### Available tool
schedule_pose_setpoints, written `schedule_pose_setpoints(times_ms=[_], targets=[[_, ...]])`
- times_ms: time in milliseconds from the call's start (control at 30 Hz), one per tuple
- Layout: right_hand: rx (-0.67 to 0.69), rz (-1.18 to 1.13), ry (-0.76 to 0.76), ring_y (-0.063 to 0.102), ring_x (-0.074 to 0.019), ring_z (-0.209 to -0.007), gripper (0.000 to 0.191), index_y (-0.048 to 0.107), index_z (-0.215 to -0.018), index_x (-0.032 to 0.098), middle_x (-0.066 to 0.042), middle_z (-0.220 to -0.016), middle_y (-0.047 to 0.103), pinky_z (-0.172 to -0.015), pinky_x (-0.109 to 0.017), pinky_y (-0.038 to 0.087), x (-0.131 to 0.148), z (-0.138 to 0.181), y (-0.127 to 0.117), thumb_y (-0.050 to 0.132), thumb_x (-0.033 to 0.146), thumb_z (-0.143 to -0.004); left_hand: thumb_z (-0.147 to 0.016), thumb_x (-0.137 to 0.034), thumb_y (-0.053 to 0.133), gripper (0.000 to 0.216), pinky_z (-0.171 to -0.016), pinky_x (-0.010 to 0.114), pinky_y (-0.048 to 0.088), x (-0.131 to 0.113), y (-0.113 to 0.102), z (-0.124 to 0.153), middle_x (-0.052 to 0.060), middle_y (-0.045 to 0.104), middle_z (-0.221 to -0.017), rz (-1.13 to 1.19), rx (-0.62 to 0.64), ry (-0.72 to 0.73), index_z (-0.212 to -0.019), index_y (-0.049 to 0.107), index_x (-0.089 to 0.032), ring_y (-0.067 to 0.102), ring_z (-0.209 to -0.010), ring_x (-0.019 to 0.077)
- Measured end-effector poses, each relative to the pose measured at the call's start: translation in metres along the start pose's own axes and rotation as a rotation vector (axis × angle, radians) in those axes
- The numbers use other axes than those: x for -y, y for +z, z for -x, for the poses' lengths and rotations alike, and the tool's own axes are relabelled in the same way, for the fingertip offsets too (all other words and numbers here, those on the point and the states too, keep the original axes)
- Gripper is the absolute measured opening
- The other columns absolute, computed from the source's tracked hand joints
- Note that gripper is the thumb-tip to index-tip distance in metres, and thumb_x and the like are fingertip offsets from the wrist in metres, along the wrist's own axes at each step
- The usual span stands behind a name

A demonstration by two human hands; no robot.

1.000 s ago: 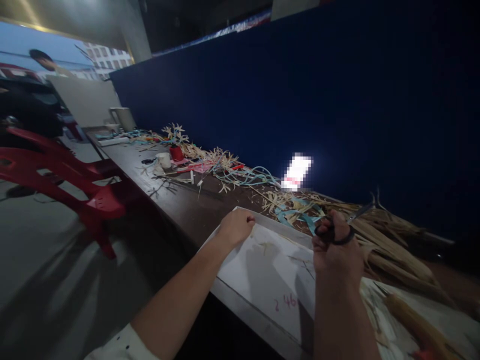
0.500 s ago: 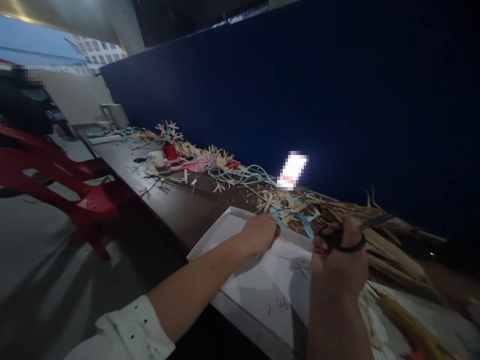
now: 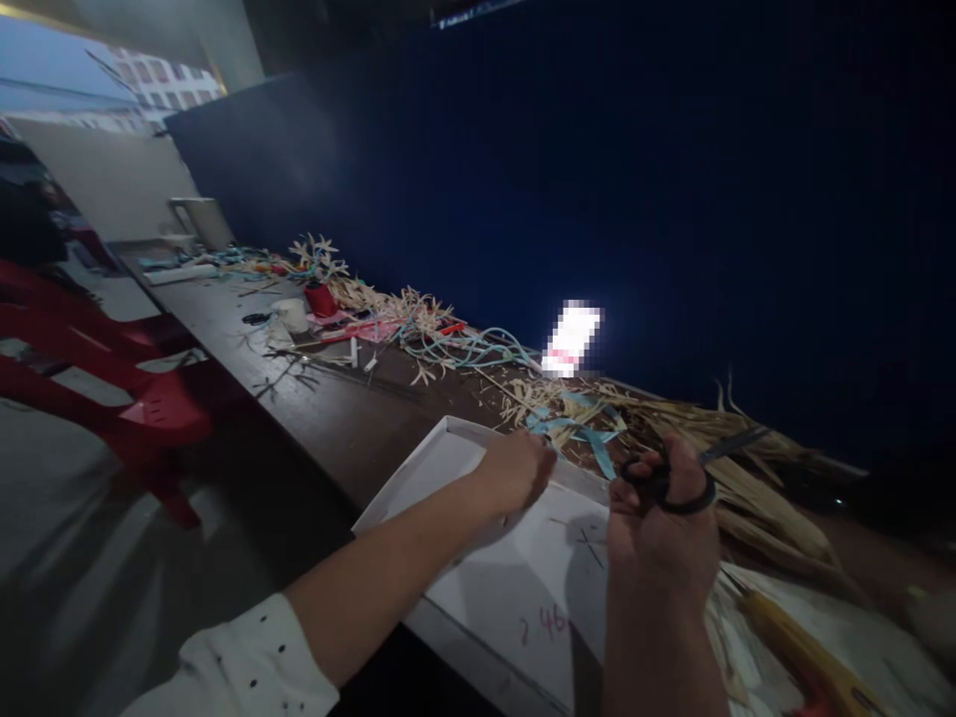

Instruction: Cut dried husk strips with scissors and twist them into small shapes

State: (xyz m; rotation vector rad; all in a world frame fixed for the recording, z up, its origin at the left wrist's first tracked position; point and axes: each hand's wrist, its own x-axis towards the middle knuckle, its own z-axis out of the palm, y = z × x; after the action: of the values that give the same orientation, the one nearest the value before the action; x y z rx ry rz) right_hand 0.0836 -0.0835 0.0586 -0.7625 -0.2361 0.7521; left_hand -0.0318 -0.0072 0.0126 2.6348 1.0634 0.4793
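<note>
Fingers curled down, my left hand (image 3: 517, 468) is closed above the far side of a shallow white cardboard tray (image 3: 493, 597). Whatever it may pinch is hidden by the fingers. My right hand (image 3: 661, 523) grips a pair of black-handled scissors (image 3: 683, 488) over the tray's right part, blades pointing up and right. A few thin dark bits (image 3: 592, 543) lie in the tray between my hands, and red handwritten figures (image 3: 543, 625) show on its floor. Dry husk strips (image 3: 769, 513) lie just beyond the scissors.
Blue ribbon scraps (image 3: 594, 438), pale shavings and a lit phone (image 3: 572, 339) stand along the blue partition (image 3: 672, 199). A yellow-handled tool (image 3: 803, 642) lies at the lower right. Farther left are a red spool (image 3: 321, 301), a white roll (image 3: 290, 316) and red plastic chairs (image 3: 156, 408).
The view has shifted slightly, so the scene sits a little farther left. My left hand remains closed at the tray's far side, and my right still grips the scissors.
</note>
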Motion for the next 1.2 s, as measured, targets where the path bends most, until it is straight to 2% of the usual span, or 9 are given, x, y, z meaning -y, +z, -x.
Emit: schedule_pose_setpoints(times_ms=[67, 233, 300, 400, 567, 733, 1000, 1100, 1200], targets=[[-0.002, 0.008, 0.003, 0.046, -0.0032, -0.050, 0.025, 0.060, -0.085, 0.019, 0.006, -0.066, 0.051, -0.034, -0.010, 0.029, -0.001, 0.000, 0.000, 0.072, 0.032, -0.067, -0.072, -0.021, 0.055, 0.014, -0.066, 0.031, 0.043, 0.002, -0.006, 0.002, 0.010, 0.066, -0.078, 0.229, -0.018, -0.129, -0.077, 0.066, -0.016, 0.059, -0.072, 0.0216], [0.080, 0.125, -0.012, 0.049, -0.0051, -0.055, 0.029, 0.061, -0.095, 0.020, 0.004, -0.070, 0.054, -0.036, -0.010, 0.029, -0.008, -0.002, -0.005, 0.070, 0.032, -0.070, -0.069, -0.028, 0.063, 0.019, -0.054, 0.020, 0.042, -0.005, -0.026, 0.000, 0.007, 0.067, -0.078, 1.062, 0.005, -0.432, -0.081, 0.063, -0.014, 0.058, -0.065, 0.0124], [0.107, 0.237, 0.017, 0.051, -0.0060, -0.057, 0.036, 0.060, -0.102, 0.023, 0.003, -0.072, 0.057, -0.038, -0.011, 0.031, -0.011, -0.003, -0.007, 0.071, 0.031, -0.068, -0.067, -0.030, 0.067, 0.026, -0.053, 0.018, 0.041, -0.008, -0.034, -0.001, 0.007, 0.067, -0.081, 1.300, -0.002, -0.460, -0.086, 0.063, -0.014, 0.056, -0.062, 0.0087], [0.109, 0.348, 0.081, 0.052, -0.0062, -0.054, 0.044, 0.060, -0.106, 0.024, 0.004, -0.070, 0.058, -0.041, -0.011, 0.035, -0.012, -0.003, -0.007, 0.073, 0.032, -0.065, -0.064, -0.033, 0.071, 0.031, -0.052, 0.016, 0.040, -0.010, -0.041, 0.000, 0.006, 0.066, -0.082, 1.504, 0.017, -0.421, -0.088, 0.063, -0.015, 0.053, -0.058, 0.0053], [0.178, 0.390, 0.173, 0.052, -0.0058, -0.053, 0.051, 0.060, -0.110, 0.025, 0.003, -0.072, 0.061, -0.041, -0.011, 0.034, -0.015, 0.000, -0.006, 0.075, 0.031, -0.061, -0.064, -0.034, 0.071, 0.034, -0.055, 0.018, 0.040, -0.007, -0.040, 0.002, 0.007, 0.066, -0.083, 1.480, 0.067, -0.370, -0.091, 0.064, -0.014, 0.055, -0.065, 0.0073], [0.250, 0.335, 0.154, 0.045, -0.0034, -0.050, 0.050, 0.060, -0.110, 0.025, 0.005, -0.067, 0.057, -0.043, -0.011, 0.031, -0.020, -0.004, -0.009, 0.076, 0.028, -0.063, -0.065, -0.037, 0.070, 0.036, -0.057, 0.021, 0.040, -0.002, -0.035, 0.001, 0.007, 0.066, -0.082, 1.345, 0.140, -0.302, -0.091, 0.064, -0.013, 0.058, -0.071, 0.0113], [0.224, 0.329, 0.090, 0.048, -0.0048, -0.053, 0.049, 0.060, -0.112, 0.024, 0.004, -0.068, 0.058, -0.044, -0.012, 0.033, -0.022, -0.006, -0.013, 0.075, 0.024, -0.065, -0.066, -0.048, 0.065, 0.039, -0.058, 0.021, 0.041, -0.009, -0.040, 0.000, 0.006, 0.064, -0.080, 1.230, 0.180, -0.274, -0.082, 0.063, -0.012, 0.055, -0.067, 0.0097], [0.242, 0.323, 0.083, 0.049, -0.0053, -0.054, 0.051, 0.059, -0.113, 0.024, 0.002, -0.072, 0.060, -0.045, -0.013, 0.034, -0.023, -0.007, -0.013, 0.075, 0.023, -0.065, -0.061, -0.045, 0.070, 0.038, -0.057, 0.021, 0.041, -0.013, -0.042, -0.004, 0.005, 0.064, -0.077, 1.186, 0.170, -0.278, -0.081, 0.063, -0.013, 0.054, -0.066, 0.0101], [0.209, 0.316, 0.065, 0.050, -0.0059, -0.055, 0.049, 0.060, -0.111, 0.022, 0.002, -0.071, 0.060, -0.047, -0.013, 0.036, -0.024, -0.007, -0.012, 0.075, 0.024, -0.064, -0.063, -0.043, 0.068, 0.035, -0.058, 0.021, 0.040, -0.012, -0.041, -0.008, 0.004, 0.063, -0.077, 1.185, 0.158, -0.266, -0.081, 0.064, -0.013, 0.054, -0.067, 0.0102]])
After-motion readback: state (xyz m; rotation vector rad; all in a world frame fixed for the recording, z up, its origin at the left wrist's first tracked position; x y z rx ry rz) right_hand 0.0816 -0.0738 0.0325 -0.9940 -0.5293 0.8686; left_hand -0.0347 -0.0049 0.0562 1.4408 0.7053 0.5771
